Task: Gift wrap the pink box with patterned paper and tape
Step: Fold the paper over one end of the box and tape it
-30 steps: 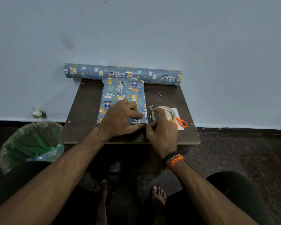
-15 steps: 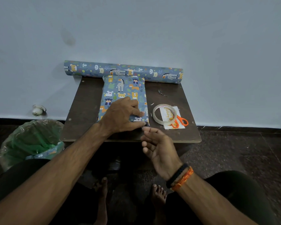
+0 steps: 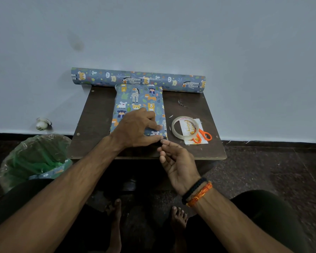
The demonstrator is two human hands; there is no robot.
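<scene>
The box (image 3: 139, 99), fully covered in blue animal-print paper, lies lengthwise on the small dark table (image 3: 93, 117). My left hand (image 3: 135, 128) rests on its near end, bent fingers pressing the top and the thumb lying along the near edge. My right hand (image 3: 175, 161) hovers palm up just off the box's near right corner, fingers loosely curled, fingertips close to my left thumb. I see nothing in it. A clear tape roll (image 3: 185, 127) lies to the right of the box.
The paper roll (image 3: 171, 82) lies along the table's far edge against the wall. Orange-handled scissors (image 3: 202, 136) and a small card sit under the tape roll. A bin with a green liner (image 3: 33, 159) stands on the floor at left. My bare feet are under the table.
My right hand has left the box's near end, drawn back toward me and turned palm up. My left hand has stayed on the box, its fingers now more bent.
</scene>
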